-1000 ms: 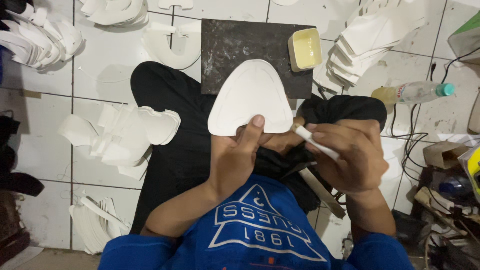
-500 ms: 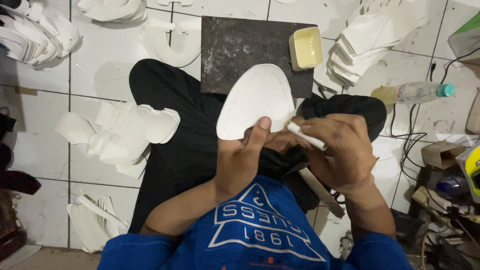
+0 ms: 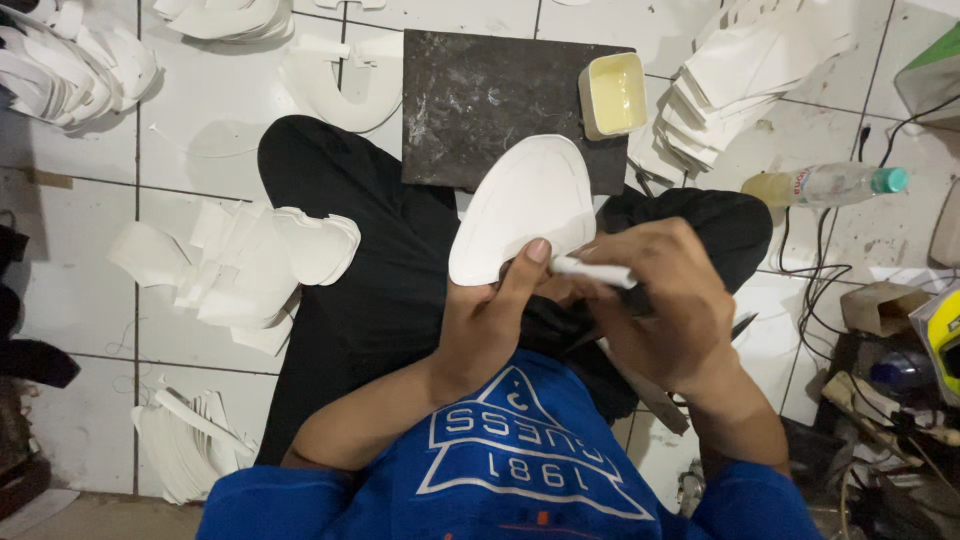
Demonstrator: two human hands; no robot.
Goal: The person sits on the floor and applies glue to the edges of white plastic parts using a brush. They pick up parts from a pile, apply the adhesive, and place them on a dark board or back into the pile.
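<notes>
White and flat, the rounded cut-out piece (image 3: 525, 205) sits pinched at its lower edge by the left hand (image 3: 490, 320), thumb pressed on its face, fingers hidden behind. Its long axis tilts up and to the right, broad end away from the fingers. Right hand (image 3: 665, 305) is curled tight around a thin white stick (image 3: 595, 270), tip just beside the left thumb. Beyond the fingertips lies a dark scuffed slab (image 3: 480, 95) with a pale yellow square tub (image 3: 613, 95) on its corner. Right of the knuckles, a clear plastic bottle (image 3: 825, 183) with a teal cap lies on its side. Stacks of white cut pieces (image 3: 245, 265) are scattered over the white tiled floor (image 3: 200, 130).
</notes>
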